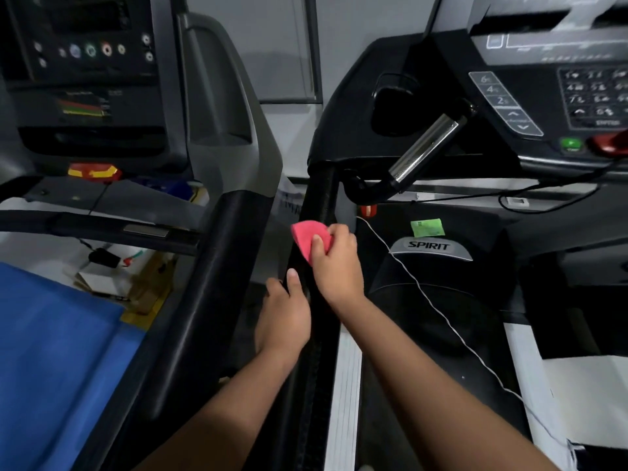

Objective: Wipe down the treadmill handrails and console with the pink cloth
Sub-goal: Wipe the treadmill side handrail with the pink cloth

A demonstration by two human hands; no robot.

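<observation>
A folded pink cloth [307, 237] lies against the black left handrail [321, 198] of the right-hand treadmill. My right hand [334, 263] grips the cloth and presses it on the rail. Just below it, my left hand [283, 314] holds the same rail, thumb up along its surface. The treadmill's console [530, 96], with a keypad and a green start button, sits at the upper right. A chrome pulse grip [424, 147] slants down from the console.
A second treadmill stands at left with its own console [85, 62] and black handrail [217, 283]. A blue sheet [57, 351] covers the lower left. A white cord [441, 311] runs across the motor cover marked SPIRIT [430, 246].
</observation>
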